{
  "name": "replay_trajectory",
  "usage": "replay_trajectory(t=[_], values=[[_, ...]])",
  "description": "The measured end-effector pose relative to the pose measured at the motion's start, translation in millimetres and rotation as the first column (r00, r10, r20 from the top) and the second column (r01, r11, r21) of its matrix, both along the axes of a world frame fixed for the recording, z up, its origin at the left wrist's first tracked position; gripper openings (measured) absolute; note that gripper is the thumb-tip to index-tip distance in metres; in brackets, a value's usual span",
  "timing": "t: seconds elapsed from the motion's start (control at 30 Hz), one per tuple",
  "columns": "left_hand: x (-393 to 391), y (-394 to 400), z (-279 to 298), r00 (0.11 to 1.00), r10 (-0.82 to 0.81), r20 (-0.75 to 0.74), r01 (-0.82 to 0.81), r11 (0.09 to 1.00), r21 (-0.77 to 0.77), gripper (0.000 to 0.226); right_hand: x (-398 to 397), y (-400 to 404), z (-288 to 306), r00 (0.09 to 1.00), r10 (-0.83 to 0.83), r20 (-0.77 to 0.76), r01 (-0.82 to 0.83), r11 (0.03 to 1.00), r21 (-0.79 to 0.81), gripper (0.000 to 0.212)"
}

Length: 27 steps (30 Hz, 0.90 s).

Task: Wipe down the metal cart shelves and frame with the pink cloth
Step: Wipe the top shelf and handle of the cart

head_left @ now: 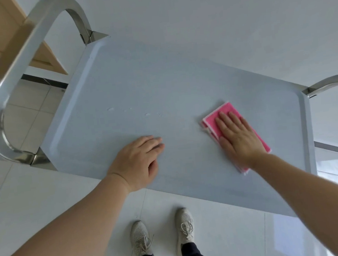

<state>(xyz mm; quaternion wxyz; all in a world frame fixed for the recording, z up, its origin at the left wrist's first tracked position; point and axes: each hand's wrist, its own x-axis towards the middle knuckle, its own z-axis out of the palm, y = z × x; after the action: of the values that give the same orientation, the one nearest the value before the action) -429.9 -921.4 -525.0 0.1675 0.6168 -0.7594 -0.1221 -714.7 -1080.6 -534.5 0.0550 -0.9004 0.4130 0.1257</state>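
From the head camera I see my right hand (238, 136) lying flat, fingers straight, pressing the folded pink cloth (225, 112) onto the cart's top shelf (138, 85). The cloth sticks out past my fingertips and beyond the heel of the palm. Well apart to the left, my left hand (139, 162) rests palm-down on the same shelf, fingers relaxed, holding nothing. A few water drops (147, 114) sit just beyond the left fingertips. The steel handle (9, 68) curves further left; my shoes (184, 229) stand on the tile floor (45, 194) below.
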Motion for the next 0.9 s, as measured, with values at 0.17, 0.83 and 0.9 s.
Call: replay_trajectory(t=[0.17,0.83,0.9], values=[[-0.3,-0.1,-0.3,1.000,0.012,0.002,-0.012,1.000,-0.014,0.038,5.8,-69.2,-2.8,0.988,-0.145,0.054,0.147,0.988,-0.042,0.069],[2.0,0.4,0.4,1.000,0.016,0.012,-0.016,1.000,0.013,0.044,68.9,-21.0,-6.3,0.976,-0.186,0.116,0.192,0.980,-0.046,0.065],[1.7,0.2,1.4,1.000,0.020,0.011,-0.020,1.000,0.011,0.044,73.0,11.4,-5.2,0.978,-0.178,0.113,0.182,0.983,-0.030,0.064]])
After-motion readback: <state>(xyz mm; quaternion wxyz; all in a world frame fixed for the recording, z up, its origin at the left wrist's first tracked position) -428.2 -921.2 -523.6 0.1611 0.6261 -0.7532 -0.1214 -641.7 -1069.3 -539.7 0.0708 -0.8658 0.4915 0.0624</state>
